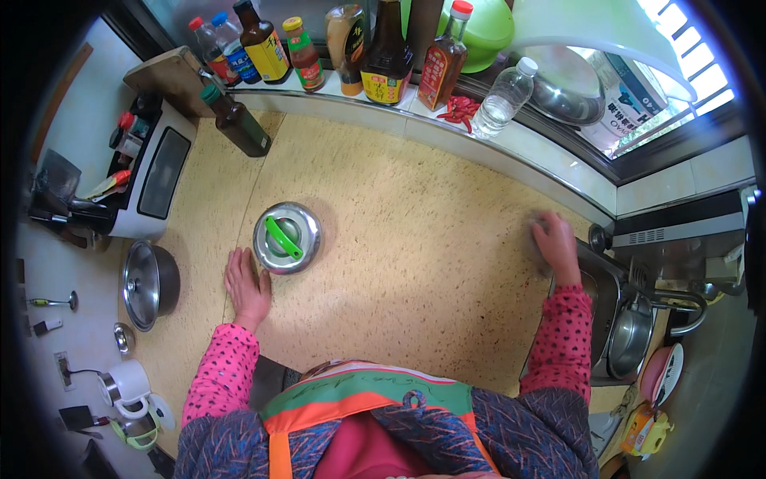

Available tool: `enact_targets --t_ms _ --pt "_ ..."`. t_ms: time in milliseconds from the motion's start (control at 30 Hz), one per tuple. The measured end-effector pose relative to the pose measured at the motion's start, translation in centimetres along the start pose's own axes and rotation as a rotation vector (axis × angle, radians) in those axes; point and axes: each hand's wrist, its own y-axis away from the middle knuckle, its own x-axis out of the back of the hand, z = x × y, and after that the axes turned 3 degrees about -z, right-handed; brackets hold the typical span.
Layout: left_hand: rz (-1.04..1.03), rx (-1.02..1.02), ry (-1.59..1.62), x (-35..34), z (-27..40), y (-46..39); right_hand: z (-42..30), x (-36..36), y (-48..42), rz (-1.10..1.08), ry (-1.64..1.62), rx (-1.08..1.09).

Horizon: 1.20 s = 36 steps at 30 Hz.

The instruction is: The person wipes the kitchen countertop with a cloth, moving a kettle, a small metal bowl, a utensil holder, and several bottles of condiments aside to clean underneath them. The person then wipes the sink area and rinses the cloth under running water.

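Observation:
My left hand (247,287) lies flat on the speckled countertop (383,239), palm down with its fingers spread a little, holding nothing. Just up and right of it stands a round stainless steel pot or kettle (287,238) with a bright green handle across its top. My right hand (553,239) is at the right end of the counter, beside the sink's corner. A blurred greyish patch shows along its fingers, and whether it grips a cloth or anything else cannot be told.
A dark green bottle (242,129) stands near the back left, below a sill with several sauce bottles, red chillies (461,111) and a water bottle (502,99). A lidded steel pot (149,286) is at left, near a spice rack (152,173). The sink (598,287) holds a steel pan (630,338).

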Motion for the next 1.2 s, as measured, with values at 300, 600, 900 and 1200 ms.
enact_targets --t_ms 300,600,900,1200 --pt "0.025 -0.024 0.005 0.0 -0.1 0.1 -15.8 -1.2 -14.6 0.465 -0.776 0.235" --pt "0.031 -0.033 0.0 0.1 -0.2 0.3 -16.4 0.3 -15.3 0.577 -0.816 0.16" --pt "-0.027 0.009 0.017 0.4 0.3 0.1 -14.0 -0.6 -16.3 0.639 -0.679 0.132" --pt "0.004 -0.017 0.005 -0.1 -0.1 0.3 -16.0 -2.6 -16.9 0.592 -0.764 0.163"
